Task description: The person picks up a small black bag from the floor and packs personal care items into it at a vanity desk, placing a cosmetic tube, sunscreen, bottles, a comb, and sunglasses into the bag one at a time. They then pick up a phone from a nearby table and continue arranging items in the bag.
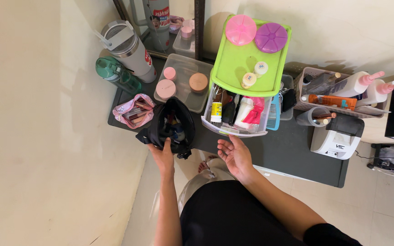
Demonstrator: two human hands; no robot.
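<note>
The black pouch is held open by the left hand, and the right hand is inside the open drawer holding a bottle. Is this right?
Not quite. The left hand does hold the black pouch, but in the head view the right hand is empty, palm up, just in front of the open drawer, not inside it.

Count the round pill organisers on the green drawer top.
2: a pink pill organiser at the back left of the green drawer top, a purple pill organiser beside it on the right. None looks hidden.
</note>
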